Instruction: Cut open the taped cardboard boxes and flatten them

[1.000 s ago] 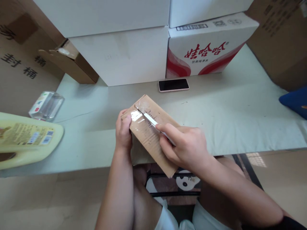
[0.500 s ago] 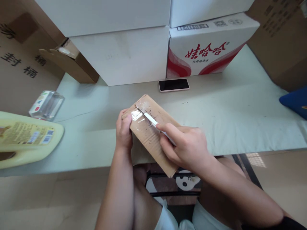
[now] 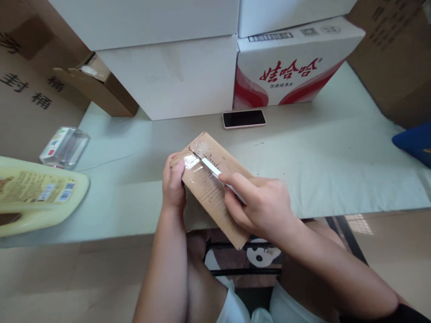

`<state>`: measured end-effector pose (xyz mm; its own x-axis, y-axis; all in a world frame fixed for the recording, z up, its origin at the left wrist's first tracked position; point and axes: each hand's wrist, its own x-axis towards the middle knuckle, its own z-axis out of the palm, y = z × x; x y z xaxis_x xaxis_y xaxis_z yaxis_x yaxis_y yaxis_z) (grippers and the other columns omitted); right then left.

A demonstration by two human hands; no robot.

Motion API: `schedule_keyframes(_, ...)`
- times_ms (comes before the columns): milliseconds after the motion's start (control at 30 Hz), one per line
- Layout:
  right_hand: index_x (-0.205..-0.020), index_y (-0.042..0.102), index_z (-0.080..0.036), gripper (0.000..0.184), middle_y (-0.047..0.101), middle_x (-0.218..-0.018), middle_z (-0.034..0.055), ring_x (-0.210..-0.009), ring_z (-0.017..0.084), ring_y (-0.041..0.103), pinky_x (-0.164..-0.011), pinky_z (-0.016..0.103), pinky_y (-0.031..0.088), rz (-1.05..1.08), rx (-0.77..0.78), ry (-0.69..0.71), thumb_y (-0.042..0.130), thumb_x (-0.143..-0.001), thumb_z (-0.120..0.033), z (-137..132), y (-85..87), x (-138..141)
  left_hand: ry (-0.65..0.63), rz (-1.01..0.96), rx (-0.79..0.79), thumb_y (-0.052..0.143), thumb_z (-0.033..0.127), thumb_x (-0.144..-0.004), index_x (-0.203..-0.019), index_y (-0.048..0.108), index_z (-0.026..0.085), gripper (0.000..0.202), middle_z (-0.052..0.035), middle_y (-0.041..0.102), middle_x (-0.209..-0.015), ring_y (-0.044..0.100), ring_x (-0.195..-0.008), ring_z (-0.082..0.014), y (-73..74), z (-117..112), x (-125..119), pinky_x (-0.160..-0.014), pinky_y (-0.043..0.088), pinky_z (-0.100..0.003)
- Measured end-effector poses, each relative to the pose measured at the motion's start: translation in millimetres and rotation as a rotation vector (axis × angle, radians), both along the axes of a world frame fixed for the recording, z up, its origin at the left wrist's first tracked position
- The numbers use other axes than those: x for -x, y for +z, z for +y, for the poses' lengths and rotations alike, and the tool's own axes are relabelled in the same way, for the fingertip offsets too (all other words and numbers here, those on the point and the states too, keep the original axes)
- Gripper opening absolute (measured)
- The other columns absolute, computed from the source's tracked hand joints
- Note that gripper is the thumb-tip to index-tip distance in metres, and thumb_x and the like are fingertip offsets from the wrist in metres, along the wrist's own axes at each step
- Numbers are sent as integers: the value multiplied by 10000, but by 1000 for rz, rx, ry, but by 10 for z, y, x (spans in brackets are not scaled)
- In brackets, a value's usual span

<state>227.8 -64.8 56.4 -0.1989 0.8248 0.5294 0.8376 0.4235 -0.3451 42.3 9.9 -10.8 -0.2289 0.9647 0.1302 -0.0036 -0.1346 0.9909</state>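
Observation:
A small brown cardboard parcel (image 3: 210, 188) wrapped in clear tape rests tilted at the near edge of the table. My left hand (image 3: 173, 181) grips its left side, thumb pressed on the taped top. My right hand (image 3: 259, 204) is closed round a thin white-handled blade (image 3: 212, 168), index finger along its back. The blade's tip lies on the tape near the parcel's far corner.
A phone (image 3: 244, 119) lies screen-up behind the parcel. White cartons (image 3: 175, 76) and a red-printed carton (image 3: 289, 63) stand at the back. A yellow jug (image 3: 37, 197) and a clear plastic box (image 3: 63, 147) lie at the left. Brown cartons flank both sides; something blue (image 3: 414, 141) is at the right.

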Motion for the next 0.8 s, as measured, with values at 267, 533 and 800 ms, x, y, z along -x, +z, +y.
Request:
schedule_keyframes(267, -961, 706, -221, 227, 680, -600, -46, -463, 91, 572, -438, 268, 251, -10, 9, -2, 490, -894, -245, -5, 5, -7, -12, -7, -6, 623, 530, -808, -905, 666, 223, 325, -57, 656, -913, 609, -828, -212, -10, 0, 10, -736, 481, -336)
schedule_keyframes(533, -969, 703, -224, 220, 675, -596, -47, -463, 92, 566, -436, 267, 242, -11, 16, -2, 498, -893, -250, -1, -14, -3, -6, -19, 9, 627, 540, -797, -911, 669, 222, 340, -63, 661, -915, 608, -827, -215, -12, 0, 4, -734, 487, -334)
schedule_keyframes(800, -970, 698, -226, 218, 675, -599, -45, -468, 91, 566, -446, 267, 242, -9, 24, -1, 495, -895, -253, -11, -7, -10, -3, -8, -7, 617, 541, -807, -911, 669, 212, 348, -58, 656, -908, 606, -821, -206, 4, -5, -5, -731, 481, -325)
